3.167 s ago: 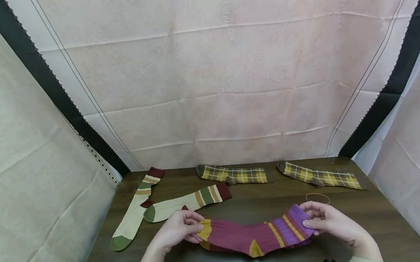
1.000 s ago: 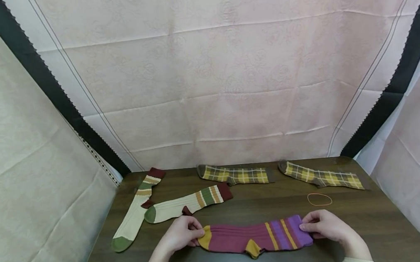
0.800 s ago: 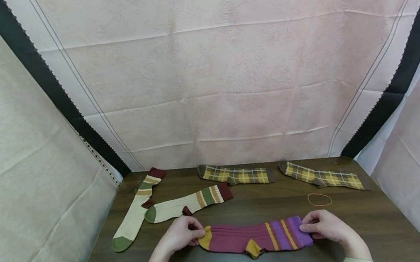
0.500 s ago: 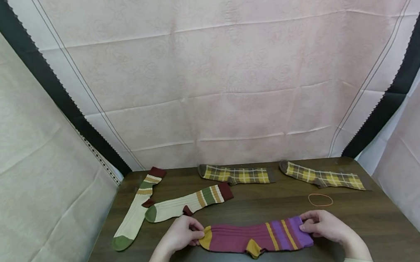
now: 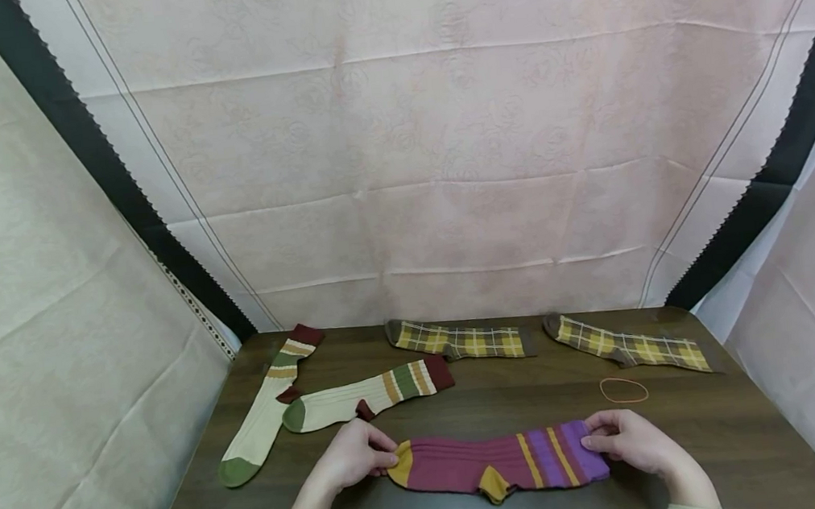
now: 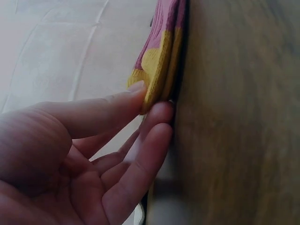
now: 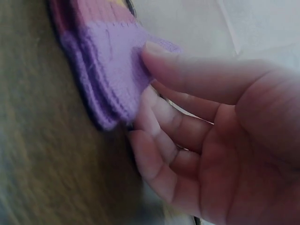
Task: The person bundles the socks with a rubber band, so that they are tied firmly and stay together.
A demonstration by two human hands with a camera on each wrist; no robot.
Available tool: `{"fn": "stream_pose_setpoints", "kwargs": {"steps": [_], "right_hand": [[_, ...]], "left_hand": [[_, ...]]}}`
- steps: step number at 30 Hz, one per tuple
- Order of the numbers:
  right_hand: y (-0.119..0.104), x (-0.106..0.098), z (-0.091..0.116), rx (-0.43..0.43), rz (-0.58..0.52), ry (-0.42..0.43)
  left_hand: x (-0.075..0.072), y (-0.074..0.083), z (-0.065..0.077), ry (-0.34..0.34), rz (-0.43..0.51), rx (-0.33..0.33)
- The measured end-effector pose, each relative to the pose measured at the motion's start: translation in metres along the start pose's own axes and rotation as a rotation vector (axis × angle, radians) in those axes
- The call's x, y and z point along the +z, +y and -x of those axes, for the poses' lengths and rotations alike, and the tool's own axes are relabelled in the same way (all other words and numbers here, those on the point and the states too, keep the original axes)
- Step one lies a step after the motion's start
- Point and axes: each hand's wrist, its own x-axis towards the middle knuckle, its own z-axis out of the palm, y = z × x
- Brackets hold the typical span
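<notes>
A pair of maroon socks (image 5: 462,461) with yellow toes and heels and purple-striped cuffs lies stacked flat near the table's front. My left hand (image 5: 352,456) pinches the yellow toe end (image 6: 161,70) between thumb and fingers. At the other end, my right hand (image 5: 631,443) pinches the purple cuff (image 7: 115,61), thumb on top and fingers underneath. Both wrist views show layered fabric edges lying one on the other, close to the tabletop.
Two cream socks with green toes (image 5: 262,417) (image 5: 369,395) lie behind on the left. Two yellow plaid socks (image 5: 459,340) (image 5: 630,344) lie along the back of the wooden table (image 5: 745,451). A thin rubber band (image 5: 625,401) rests behind my right hand. Pale cloth walls (image 5: 443,162) surround the table.
Earlier the maroon socks were held up, sagging and less neatly aligned. They now lie flat and straight on the table. Over the last second the hands have barely moved.
</notes>
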Motion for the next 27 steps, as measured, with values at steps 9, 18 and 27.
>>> {"fn": "stream_pose_setpoints", "kwargs": {"steps": [9, 18, 27], "right_hand": [[-0.002, 0.001, -0.005, -0.031, 0.033, 0.056], [-0.013, 0.015, -0.013, -0.009, 0.12, 0.247], [-0.019, 0.036, -0.021, -0.006, 0.072, 0.338]], "left_hand": [[-0.001, -0.001, -0.002, -0.009, 0.037, 0.03], [-0.005, -0.001, -0.003, 0.069, 0.03, 0.016], [-0.007, -0.006, -0.002, 0.199, 0.061, 0.032]]}}
